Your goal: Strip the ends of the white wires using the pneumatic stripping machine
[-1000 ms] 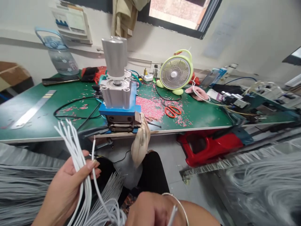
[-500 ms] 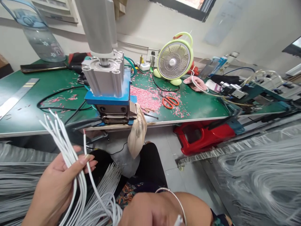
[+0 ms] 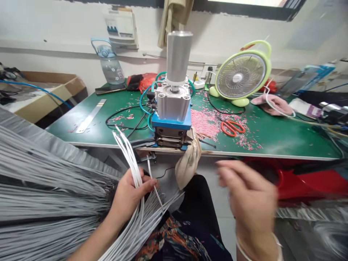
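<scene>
A bundle of white wires (image 3: 133, 163) rises from my left hand (image 3: 133, 188), which is closed around it below the wire ends. One wire stands apart from the bundle at the thumb and fingertips, and the lengths hang down over my lap. To the right, my right hand (image 3: 247, 195) is in the air in front of the bench, smeared by motion. Its fingers point left; whether anything is between them I cannot make out. Ahead of the hands, at the bench edge, stands a pneumatic press (image 3: 174, 101) with a grey cylinder and blue plate.
Pink offcuts (image 3: 203, 123) lie on the green bench (image 3: 272, 134) beside orange-handled scissors (image 3: 231, 128). A beige cloth bag (image 3: 187, 163) hangs off the press. A green fan (image 3: 241, 76), steel ruler (image 3: 91, 116) and water bottle (image 3: 111, 69) stand or lie behind. More wires (image 3: 49, 188) fill the left.
My view has swung left and up. My right hand has moved from low near my lap, where a white wire end showed by it, out to the right; my left hand keeps its bundle.
</scene>
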A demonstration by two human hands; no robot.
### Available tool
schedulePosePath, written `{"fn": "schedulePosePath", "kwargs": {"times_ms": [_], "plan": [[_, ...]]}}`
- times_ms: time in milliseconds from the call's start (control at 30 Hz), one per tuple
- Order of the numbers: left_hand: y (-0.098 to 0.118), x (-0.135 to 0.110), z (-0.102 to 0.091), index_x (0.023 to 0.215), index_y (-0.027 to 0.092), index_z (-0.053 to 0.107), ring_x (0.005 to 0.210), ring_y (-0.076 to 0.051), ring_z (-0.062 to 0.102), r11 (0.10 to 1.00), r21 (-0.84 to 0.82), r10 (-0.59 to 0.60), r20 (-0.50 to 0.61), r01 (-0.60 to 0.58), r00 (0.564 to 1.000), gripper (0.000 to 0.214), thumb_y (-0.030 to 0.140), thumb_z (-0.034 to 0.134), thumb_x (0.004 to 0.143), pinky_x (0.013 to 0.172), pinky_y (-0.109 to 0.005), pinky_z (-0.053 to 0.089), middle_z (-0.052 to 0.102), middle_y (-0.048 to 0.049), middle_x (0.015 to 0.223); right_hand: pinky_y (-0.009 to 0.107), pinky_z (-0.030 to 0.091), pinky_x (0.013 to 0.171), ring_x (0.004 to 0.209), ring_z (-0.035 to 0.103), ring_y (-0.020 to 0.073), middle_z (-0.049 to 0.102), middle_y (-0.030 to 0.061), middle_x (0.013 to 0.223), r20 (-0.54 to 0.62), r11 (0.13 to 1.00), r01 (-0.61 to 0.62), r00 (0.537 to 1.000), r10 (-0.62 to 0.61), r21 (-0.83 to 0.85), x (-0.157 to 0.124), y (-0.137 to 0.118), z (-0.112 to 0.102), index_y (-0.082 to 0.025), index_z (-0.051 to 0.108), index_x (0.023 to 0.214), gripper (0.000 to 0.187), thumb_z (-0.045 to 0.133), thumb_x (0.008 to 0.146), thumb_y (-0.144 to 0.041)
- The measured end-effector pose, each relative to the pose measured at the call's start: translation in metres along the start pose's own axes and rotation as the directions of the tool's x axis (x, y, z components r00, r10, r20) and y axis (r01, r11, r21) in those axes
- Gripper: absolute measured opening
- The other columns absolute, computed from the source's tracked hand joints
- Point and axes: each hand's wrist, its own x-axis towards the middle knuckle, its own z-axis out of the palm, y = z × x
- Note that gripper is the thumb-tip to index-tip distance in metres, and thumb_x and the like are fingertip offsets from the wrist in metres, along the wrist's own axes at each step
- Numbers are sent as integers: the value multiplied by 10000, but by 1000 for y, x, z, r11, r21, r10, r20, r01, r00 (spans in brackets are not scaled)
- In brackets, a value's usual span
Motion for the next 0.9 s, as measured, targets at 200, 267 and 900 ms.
{"fn": "schedulePosePath", "kwargs": {"times_ms": [200,267,900], "plan": [[-6,-5,4,664,161,497,546,-91,527,941,314,110,66,-126,992,204,247,676,616,532,-193,410,584,30,587,233,416,649,689,531,120,600,38,739,617,995,-89,786,43,43,-13,18,78,-149,650,741,168,512,776,-238],[0,-5,3,742,154,545,665,-134,594,964,249,88,32,-93,996,210,239,684,609,642,-228,456,651,-15,711,216,405,536,548,510,99,556,14,588,599,960,-262,787,151,102,-9,23,91,-132,617,695,192,501,775,-261],[49,3,-12,880,211,622,490,-73,573,913,-357,63,-359,-199,931,296,151,688,598,480,-161,503,610,43,616,175,300,367,385,378,34,533,-7,603,539,404,-650,760,363,644,33,30,87,-124,564,713,175,565,740,-297]]}}
